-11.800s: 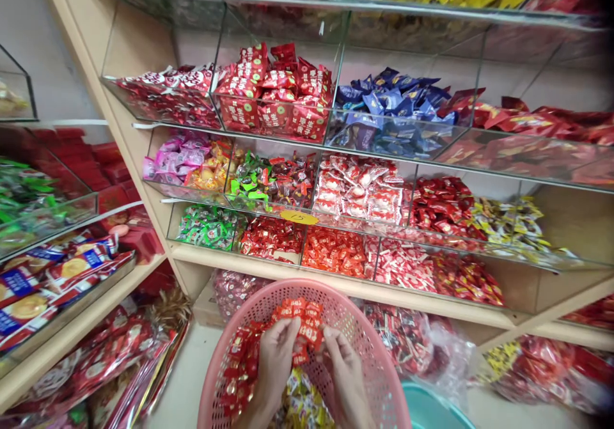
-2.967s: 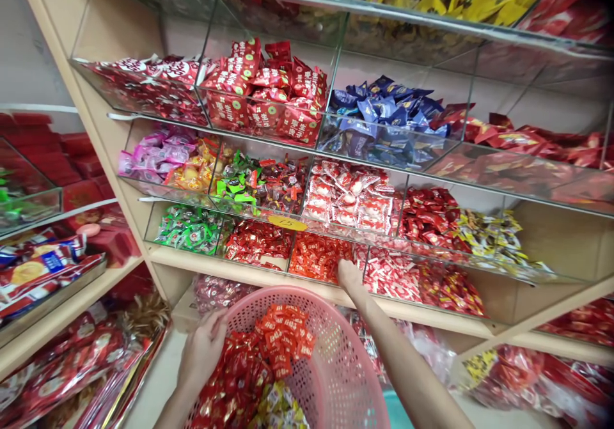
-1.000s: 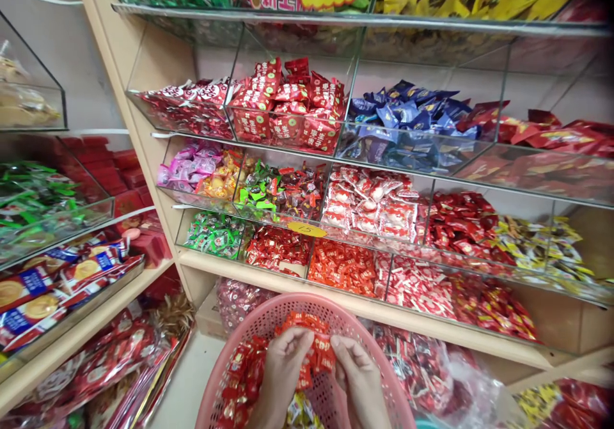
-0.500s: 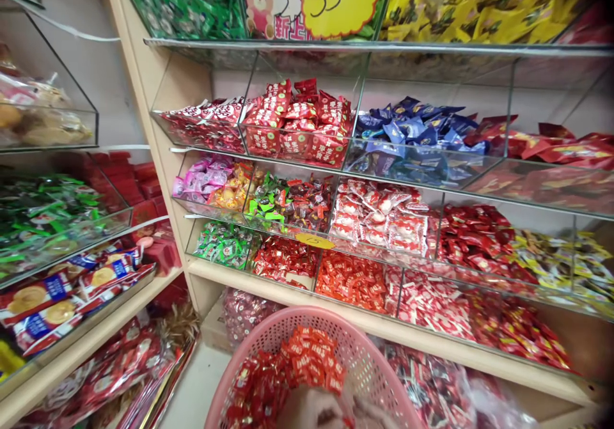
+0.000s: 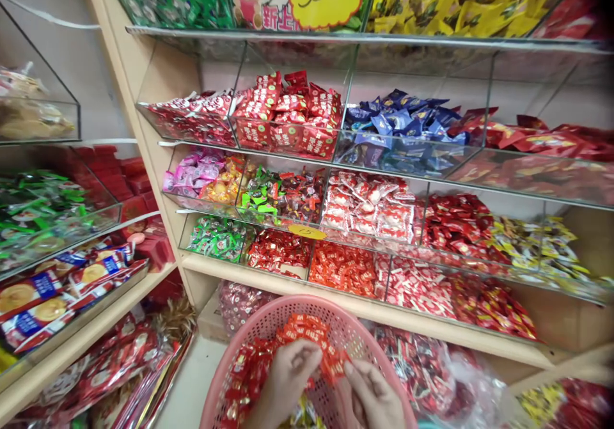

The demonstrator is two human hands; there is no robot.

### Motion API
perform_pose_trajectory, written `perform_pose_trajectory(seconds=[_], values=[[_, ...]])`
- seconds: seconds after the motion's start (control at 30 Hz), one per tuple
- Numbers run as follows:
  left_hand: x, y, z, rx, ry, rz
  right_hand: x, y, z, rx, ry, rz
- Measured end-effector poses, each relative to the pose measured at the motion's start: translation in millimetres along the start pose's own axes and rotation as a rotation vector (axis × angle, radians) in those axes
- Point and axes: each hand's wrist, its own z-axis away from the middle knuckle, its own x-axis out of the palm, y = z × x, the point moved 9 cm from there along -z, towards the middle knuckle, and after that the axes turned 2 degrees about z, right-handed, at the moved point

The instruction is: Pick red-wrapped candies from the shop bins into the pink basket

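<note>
A pink perforated plastic basket (image 5: 225,358) stands in front of me, holding red-wrapped candies (image 5: 302,327). Both of my hands are over its inside. My left hand (image 5: 290,374) has its fingers curled and pinched together; whatever is between them is hidden. At the fingertips of my right hand (image 5: 371,390), thumb and fingers close on a small red-wrapped candy (image 5: 333,362). Some yellow-wrapped candies (image 5: 304,413) show low in the basket between my wrists. Several more red wrappers lie along the basket's left side.
Ahead, a wooden shelf unit carries clear bins of wrapped candy, including orange-red candies (image 5: 343,269) and blue packets (image 5: 403,122). A yellow price tag (image 5: 307,231) hangs on one bin. To the left, another shelf holds packaged biscuits (image 5: 43,288). Plastic bags (image 5: 422,365) lie under the front shelf.
My hands have come apart and risen into clearer view, with red candy at the right fingertips. A pale blurred shape covered the basket's lower part before. The view has shifted slightly.
</note>
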Motion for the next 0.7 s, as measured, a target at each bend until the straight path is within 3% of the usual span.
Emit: perform_pose_trajectory(seconds=[0.13, 0.23, 0.47, 0.7], values=[[-0.6, -0.3, 2.5, -0.086, -0.016, 0.122, 17.5, -17.2, 6.7, -0.036, 0.016, -0.173], [2.5, -1.9, 3.6, -0.118, -0.017, 0.153, 23.4, -13.4, 10.7, -0.022, 0.019, -0.203], [-4.9, -7.5, 1.3, -0.078, 0.024, 0.111, 24.0, 0.5, 10.4, 0.020, -0.019, -0.148], [-1.0, -4.1, 6.8, -0.002, -0.027, -0.008, 16.8, 12.7, 11.3, 0.033, -0.042, -0.154]])
